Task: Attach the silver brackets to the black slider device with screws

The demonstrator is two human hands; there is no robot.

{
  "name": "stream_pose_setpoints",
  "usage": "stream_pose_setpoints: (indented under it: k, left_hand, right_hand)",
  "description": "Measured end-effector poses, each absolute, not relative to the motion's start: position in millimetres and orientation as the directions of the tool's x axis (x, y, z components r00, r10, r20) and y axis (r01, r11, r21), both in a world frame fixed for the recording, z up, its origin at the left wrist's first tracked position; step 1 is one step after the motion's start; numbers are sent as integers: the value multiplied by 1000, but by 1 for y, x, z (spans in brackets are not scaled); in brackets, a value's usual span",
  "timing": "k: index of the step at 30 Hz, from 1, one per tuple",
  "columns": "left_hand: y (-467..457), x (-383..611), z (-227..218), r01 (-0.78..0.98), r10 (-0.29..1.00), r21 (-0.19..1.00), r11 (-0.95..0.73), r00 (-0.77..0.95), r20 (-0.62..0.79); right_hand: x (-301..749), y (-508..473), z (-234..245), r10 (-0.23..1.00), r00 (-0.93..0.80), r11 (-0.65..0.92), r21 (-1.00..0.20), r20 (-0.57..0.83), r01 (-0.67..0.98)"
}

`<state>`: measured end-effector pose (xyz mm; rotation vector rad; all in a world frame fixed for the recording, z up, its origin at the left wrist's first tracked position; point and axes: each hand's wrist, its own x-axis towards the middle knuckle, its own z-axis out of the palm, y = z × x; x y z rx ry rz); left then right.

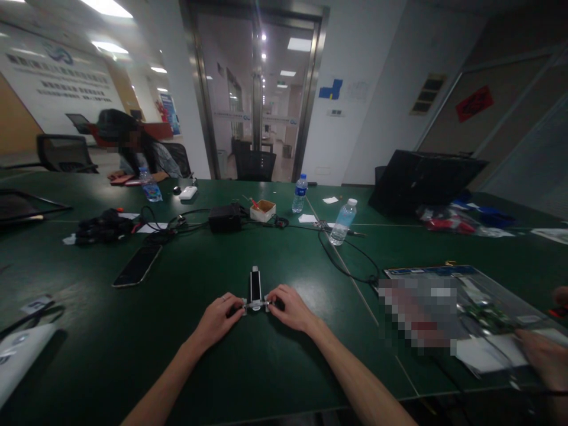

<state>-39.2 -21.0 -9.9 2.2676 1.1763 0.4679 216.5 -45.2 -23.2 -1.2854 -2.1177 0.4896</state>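
A small black device point(255, 285) with a silver cross-piece at its near end lies on the green table point(284, 355), straight ahead of me. My left hand point(218, 316) pinches the left end of that cross-piece, fingers curled. My right hand point(288, 307) grips the right end in the same way. Both forearms rest low over the table.
A black phone point(136, 265) lies to the left. Farther back are cables, a black power brick point(225, 217), a small box point(263, 210) and water bottles point(343, 222). Another person's hand point(541, 352) works at the right over a tray of papers. A person sits at far left.
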Motion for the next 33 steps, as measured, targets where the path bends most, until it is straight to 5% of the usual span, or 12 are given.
stream_pose_setpoints:
  k: [33]
  left_hand:
    - [-23,-39,-9,635,840,629,-448,540,53]
  right_hand:
    - [211,-48,-18,910,-320,413,-627,262,660]
